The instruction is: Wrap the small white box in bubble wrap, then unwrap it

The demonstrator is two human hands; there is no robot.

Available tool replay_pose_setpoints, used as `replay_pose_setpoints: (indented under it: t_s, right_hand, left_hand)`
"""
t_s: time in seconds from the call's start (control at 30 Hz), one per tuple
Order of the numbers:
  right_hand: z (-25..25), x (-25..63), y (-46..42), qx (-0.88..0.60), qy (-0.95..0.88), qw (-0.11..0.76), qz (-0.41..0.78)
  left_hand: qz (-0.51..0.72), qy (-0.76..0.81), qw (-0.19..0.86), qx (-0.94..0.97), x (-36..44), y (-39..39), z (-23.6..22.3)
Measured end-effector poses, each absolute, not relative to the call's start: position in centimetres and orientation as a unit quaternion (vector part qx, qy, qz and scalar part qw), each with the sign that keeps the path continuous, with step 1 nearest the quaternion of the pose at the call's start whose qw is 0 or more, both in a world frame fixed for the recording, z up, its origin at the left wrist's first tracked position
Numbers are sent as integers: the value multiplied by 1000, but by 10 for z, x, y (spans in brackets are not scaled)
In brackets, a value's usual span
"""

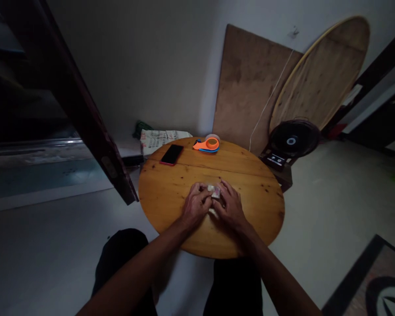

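Over the near middle of the round wooden table (171, 197), my two hands meet around a small, pale packet (214, 191) with a pinkish mark. My left hand (196, 202) grips its left side, fingers curled and thumb pressed in. From the right, my right hand (231, 204) holds the same packet with bent fingers. Much of the packet is hidden by my fingers, and its exact kind is too small to make out. A whitish bit also shows below, between my thumbs.
A phone (171, 155) lies at the table's back left, and an orange and blue tape dispenser (208, 144) at its back edge. Behind stand a printed sack (163, 139), a brown board (246, 83) and a round wooden top (325, 74). A black fan-like device (291, 140) is to the right.
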State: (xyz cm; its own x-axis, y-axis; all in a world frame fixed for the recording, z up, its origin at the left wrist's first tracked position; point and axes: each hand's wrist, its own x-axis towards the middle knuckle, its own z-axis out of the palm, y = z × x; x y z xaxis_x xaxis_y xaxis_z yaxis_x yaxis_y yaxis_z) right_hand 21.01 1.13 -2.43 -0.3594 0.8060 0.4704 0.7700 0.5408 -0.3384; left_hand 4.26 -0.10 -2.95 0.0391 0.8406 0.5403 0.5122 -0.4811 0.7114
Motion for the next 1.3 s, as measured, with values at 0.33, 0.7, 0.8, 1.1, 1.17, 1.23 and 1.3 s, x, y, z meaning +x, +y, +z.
replay_pose_setpoints:
  t_s: [0.33,0.7,0.8,1.1,1.17,1.23,1.3]
  right_hand:
    - [-26,204,9,-464,-835,282,-94]
    - [-26,207,8,-457,-821,338,-58]
    - [-24,206,7,-460,-826,322,-39]
    - [-21,202,1,-467,-830,302,-30]
    - [-21,202,1,-470,-832,293,-34]
    - [-21,202,1,-474,-831,288,-43]
    - [-21,201,1,-476,-831,284,-49]
  left_hand:
    - [496,483,147,707,42,1,-32]
    - [519,457,138,710,41,6,-39]
    - [511,462,137,712,41,6,-38]
    - [506,466,178,704,40,4,-37]
    - [516,457,201,696,40,7,-37]
    - [530,452,231,680,38,10,-35]
    - [549,459,243,655,28,10,-29]
